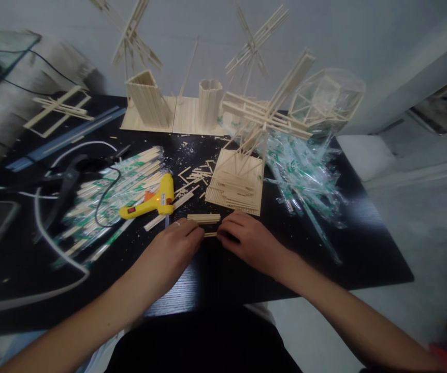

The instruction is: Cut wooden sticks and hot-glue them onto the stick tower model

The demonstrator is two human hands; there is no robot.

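Observation:
My left hand [179, 246] and my right hand [248, 239] face each other low over the black table. Between them runs a short wooden stick [210, 234], its two ends pinched in my closed fingers. Just beyond it lies a small bundle of cut wooden sticks [203, 218], side by side. A yellow glue gun [151, 203] rests on its side left of my left hand. Past my right hand stands a stick-built model [235, 181] on a square slatted base, with crossed windmill-like blades [267, 116] on top.
Packaged sticks [118, 186] lie at the left near cables and black pliers-like tool [71, 178]. Empty plastic wrappers [304, 166] pile up at the right. Stick towers [148, 101] stand at the back by the wall. Offcuts [203, 173] scatter mid-table.

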